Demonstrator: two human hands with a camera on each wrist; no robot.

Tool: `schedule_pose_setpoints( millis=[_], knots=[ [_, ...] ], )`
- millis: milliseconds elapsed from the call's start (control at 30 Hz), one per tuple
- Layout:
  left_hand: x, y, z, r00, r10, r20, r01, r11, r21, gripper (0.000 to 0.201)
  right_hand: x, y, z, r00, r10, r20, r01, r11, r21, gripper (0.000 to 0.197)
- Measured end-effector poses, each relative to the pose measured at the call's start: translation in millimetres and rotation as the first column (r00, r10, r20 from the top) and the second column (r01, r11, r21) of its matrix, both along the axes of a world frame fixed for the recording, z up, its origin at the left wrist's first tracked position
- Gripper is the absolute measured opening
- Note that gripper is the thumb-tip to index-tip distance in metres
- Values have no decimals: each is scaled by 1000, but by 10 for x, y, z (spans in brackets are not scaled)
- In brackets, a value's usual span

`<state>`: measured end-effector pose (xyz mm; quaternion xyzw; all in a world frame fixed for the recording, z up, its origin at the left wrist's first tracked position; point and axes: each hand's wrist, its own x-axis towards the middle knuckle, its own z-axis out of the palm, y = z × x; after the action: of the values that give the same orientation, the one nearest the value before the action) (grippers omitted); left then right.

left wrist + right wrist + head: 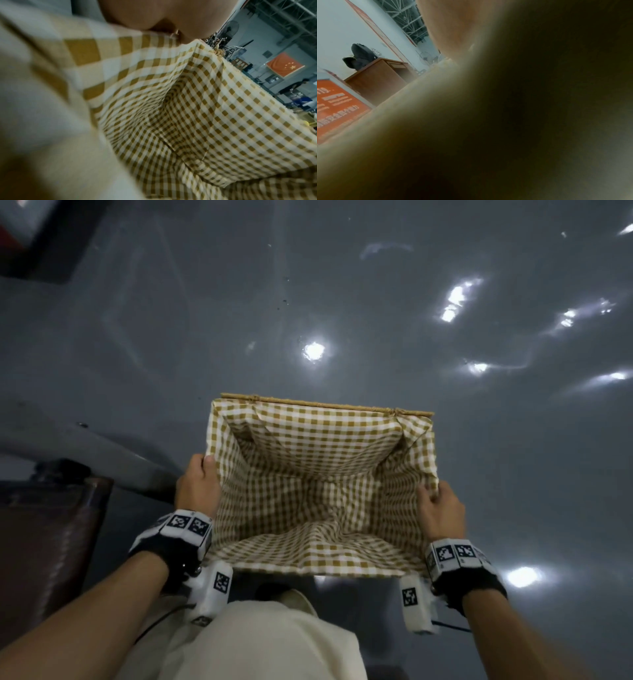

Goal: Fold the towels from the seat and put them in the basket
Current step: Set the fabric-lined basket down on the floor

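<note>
A rectangular woven basket (322, 404) with a tan-and-white checked cloth lining is held over the grey floor in front of me. Nothing lies inside it. My left hand (200, 484) grips its left rim, thumb over the lining. My right hand (440, 505) grips the right rim the same way. The left wrist view looks down into the checked lining (197, 108), with my thumb (154, 17) at the top edge. In the right wrist view my right hand (453, 31) shows at the top, and a dark blur covers most of the picture. No towels are in view.
A dark brown seat (44, 546) stands at the lower left, beside a grey base. Glossy grey floor (342, 285) spreads ahead. My light trousers (246, 642) fill the bottom centre. A wooden desk (376, 78) and an orange sign (337, 108) appear in the right wrist view.
</note>
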<state>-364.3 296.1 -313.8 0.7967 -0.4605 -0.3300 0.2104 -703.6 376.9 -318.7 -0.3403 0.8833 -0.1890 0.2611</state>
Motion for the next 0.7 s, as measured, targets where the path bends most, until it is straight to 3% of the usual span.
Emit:
schedule_pose_setpoints(
  millis=[167,233,300,467,600,700],
  knots=[
    [74,-64,272,994,-102,32,97,987,129,39,66,-8,352,984,123,-126,-106,986,131,39],
    [138,-7,564,993,-117,-32,120,987,104,39,229,-74,692,972,176,-154,-161,981,104,42],
    [254,50,947,984,-158,-84,162,986,37,30,505,-184,1097,930,334,-154,-323,942,91,34],
    [851,371,2262,989,-125,-83,105,971,-216,18,1636,-452,2313,723,684,-97,-684,728,46,21],
    [1519,812,3165,995,-26,-98,3,972,-233,14,2706,-487,3232,484,875,-16,-874,485,39,20],
    [2016,1157,3512,990,105,-95,-124,966,-228,12,3464,-510,3586,278,961,5,-961,278,9,17]
  ],
)
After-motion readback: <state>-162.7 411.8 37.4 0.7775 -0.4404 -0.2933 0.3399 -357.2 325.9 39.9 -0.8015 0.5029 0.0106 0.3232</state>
